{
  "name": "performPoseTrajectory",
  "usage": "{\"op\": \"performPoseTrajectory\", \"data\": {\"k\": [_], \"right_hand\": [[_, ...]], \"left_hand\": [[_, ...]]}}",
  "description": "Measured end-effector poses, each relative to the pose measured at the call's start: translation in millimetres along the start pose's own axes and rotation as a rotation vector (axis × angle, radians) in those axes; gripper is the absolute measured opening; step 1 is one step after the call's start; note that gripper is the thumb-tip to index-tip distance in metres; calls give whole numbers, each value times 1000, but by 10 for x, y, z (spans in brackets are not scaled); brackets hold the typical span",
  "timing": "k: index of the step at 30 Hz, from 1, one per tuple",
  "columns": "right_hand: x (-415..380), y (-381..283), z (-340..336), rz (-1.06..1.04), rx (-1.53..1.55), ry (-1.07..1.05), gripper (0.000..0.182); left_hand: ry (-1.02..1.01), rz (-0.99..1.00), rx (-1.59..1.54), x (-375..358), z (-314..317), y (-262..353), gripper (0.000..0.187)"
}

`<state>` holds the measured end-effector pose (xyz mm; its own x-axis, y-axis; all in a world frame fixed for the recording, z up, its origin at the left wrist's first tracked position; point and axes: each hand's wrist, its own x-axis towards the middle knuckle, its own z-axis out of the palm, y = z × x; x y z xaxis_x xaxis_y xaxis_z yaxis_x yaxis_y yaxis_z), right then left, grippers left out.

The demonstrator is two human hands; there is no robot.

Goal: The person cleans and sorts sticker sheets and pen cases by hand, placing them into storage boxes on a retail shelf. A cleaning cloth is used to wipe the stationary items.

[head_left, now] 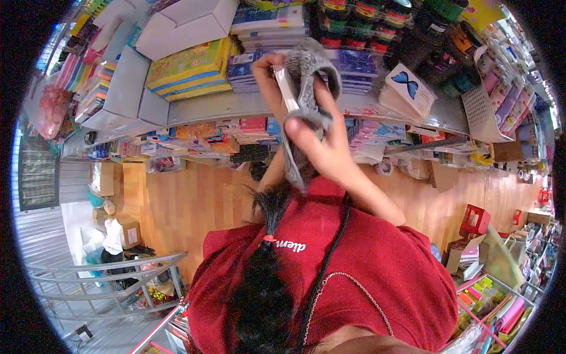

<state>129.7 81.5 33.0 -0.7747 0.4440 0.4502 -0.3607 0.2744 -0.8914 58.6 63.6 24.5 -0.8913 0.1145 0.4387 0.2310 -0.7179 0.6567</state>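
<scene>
My right hand [327, 144] grips a crumpled grey cloth [315, 62], with the thumb on its near side and a finger against its folds. On the left, my left hand [270, 79] is curled around a thin item with a white edge [286, 88], which lies against the cloth. Part of the cloth hangs down below both hands. Both are raised in front of a grey shelf edge [236, 107]. Right of them, a stack of white cards with a blue butterfly [404, 85] lies on the shelf.
Yellow packs [191, 71] and an open white box [186, 26] stand at the upper left. Dark jars [368, 26] and a perforated basket [480, 112] are at the upper right. Lower shelves hold many packets. A metal railing [118, 277] stands at the lower left.
</scene>
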Motion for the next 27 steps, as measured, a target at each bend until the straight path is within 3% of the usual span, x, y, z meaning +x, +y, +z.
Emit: {"op": "performPoseTrajectory", "data": {"k": [3, 5, 7, 9, 10, 11, 15, 17, 20, 22, 25, 27], "right_hand": [[46, 64, -6, 167, 122, 64, 34], [75, 80, -39, 106, 20, 157, 29], [146, 89, -58, -90, -34, 218, 26], [195, 170, -86, -193, -123, 315, 25], [219, 190, -110, -50, -74, 324, 25], [250, 179, -148, -73, -124, 288, 26], [308, 125, -247, -201, -330, 71, 32], [396, 3, -260, -458, -504, -54, 37], [287, -7, -208, -551, -633, -145, 40], [208, 141, -276, -542, -650, -145, 40], [282, 235, -356, -425, -608, 8, 39], [426, 89, -363, -304, -502, 96, 38]], "left_hand": [[-21, -191, 69, -4, -219, -120, 21], [-46, -290, 36, -62, -214, -89, 22], [-146, -392, 24, -108, -256, -38, 47], [-104, -683, -167, -135, -85, 246, 63], [-166, -694, -178, -149, 2, 326, 71], [-163, -752, -317, -211, -11, 299, 72], [-298, -637, -163, -232, -17, 267, 73], [-264, -591, -161, -230, -104, 254, 71], [-394, -558, -498, -11, -234, 266, 70], [-497, -536, -759, 114, -261, 262, 70], [-310, -506, -308, -27, -104, 356, 69], [-284, -509, -277, -175, -4, 298, 63]]}}
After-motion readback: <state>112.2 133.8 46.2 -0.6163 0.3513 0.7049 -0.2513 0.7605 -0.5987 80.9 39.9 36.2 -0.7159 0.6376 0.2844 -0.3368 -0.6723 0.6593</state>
